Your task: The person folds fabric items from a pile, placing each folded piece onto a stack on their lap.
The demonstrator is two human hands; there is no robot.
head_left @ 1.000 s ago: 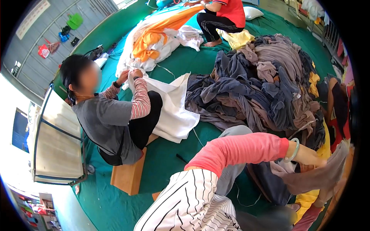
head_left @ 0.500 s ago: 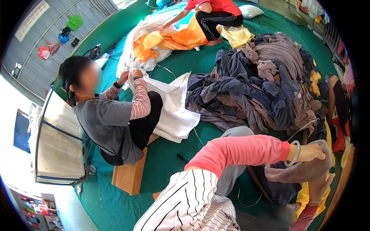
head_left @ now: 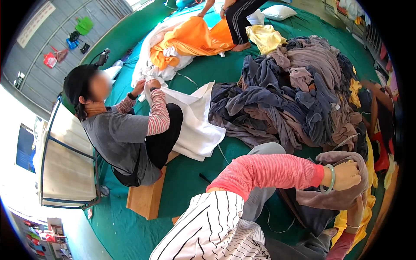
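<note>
My left hand (head_left: pixel 348 175), below a pale green bangle, is closed on a brownish-grey cloth (head_left: pixel 314 198) that hangs in a loop of folds. Just beneath it, my right hand (head_left: pixel 356 211) reaches up against the same cloth and holds its lower side, its fingertips partly hidden in the fabric. Under the held cloth lies a dark piece of fabric (head_left: pixel 317 220). Yellow cloth (head_left: pixel 366 212) is spread beside and below my right hand.
Ahead lies a large heap of grey and brown cloths (head_left: pixel 286 99) on a green ground sheet (head_left: pixel 190 182). At left a co-worker (head_left: pixel 121 125) sits on a wooden stool (head_left: pixel 146 197), handling white cloth (head_left: pixel 186 121). Another person stands at the back with orange cloth (head_left: pixel 195 37).
My left hand has shifted slightly left and down, gathering the cloth into a wider loop. My right hand's fingers have moved onto the cloth. The person at the back has risen, lifting orange cloth.
</note>
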